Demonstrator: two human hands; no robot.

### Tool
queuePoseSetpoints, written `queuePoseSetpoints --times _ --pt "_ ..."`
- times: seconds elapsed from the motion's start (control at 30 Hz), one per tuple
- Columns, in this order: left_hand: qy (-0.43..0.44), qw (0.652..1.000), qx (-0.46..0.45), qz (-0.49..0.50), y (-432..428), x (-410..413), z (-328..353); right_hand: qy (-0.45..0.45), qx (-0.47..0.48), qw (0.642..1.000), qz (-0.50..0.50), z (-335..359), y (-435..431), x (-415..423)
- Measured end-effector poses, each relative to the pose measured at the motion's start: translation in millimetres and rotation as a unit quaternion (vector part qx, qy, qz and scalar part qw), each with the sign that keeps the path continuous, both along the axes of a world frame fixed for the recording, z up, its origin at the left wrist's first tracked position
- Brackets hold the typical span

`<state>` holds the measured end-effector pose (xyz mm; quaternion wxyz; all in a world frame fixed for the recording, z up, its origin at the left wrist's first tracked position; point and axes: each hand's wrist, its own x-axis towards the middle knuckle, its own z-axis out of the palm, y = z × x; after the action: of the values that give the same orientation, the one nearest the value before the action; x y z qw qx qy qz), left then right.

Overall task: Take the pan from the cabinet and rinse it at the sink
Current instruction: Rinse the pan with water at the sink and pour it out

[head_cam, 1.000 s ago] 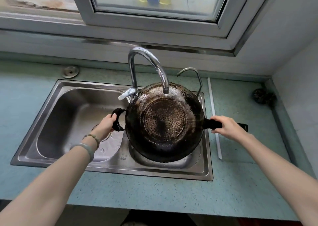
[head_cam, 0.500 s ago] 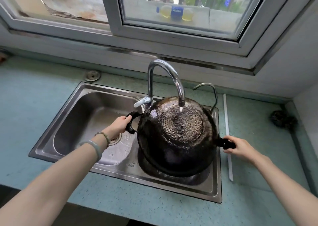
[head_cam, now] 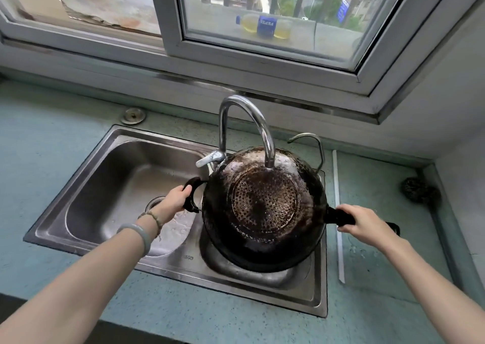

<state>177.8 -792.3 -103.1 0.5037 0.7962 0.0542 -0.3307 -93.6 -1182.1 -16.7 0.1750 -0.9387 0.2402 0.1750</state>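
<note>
Teal bench [head_cam: 47, 160] under a window carries a steel double sink [head_cam: 86, 160]. The left hand [head_cam: 173, 200] has its fingers curled round the pan's small loop handle [head_cam: 191, 208]. The pan [head_cam: 265, 212] hangs bottom-up over the right basin, just under the tap [head_cam: 244, 110], its underside blackened and glossy round a dotted disc. The right hand [head_cam: 367, 223] grips the long black handle [head_cam: 338, 216].

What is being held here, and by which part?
The pan, upside down: left hand on its loop handle, right hand on its long handle.
</note>
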Motion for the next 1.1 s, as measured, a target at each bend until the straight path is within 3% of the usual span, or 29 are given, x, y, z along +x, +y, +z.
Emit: queuePoseSetpoints --times 0.27,0.73,0.9,1.1 --pt "-0.044 0.998 0.012 -0.047 6 7 7 -0.017 0.001 1.000 -0.009 -11 11 -4" --pt "-0.044 0.998 -0.028 -0.020 9 14 19 -0.005 0.018 1.000 0.000 -26 20 2" --pt "-0.078 0.995 0.033 -0.046 9 14 23 0.032 0.065 0.997 -0.015 -20 14 5" --pt "-0.023 0.996 0.071 -0.051 8 4 8 0.067 0.042 0.997 0.013 4 2 11"
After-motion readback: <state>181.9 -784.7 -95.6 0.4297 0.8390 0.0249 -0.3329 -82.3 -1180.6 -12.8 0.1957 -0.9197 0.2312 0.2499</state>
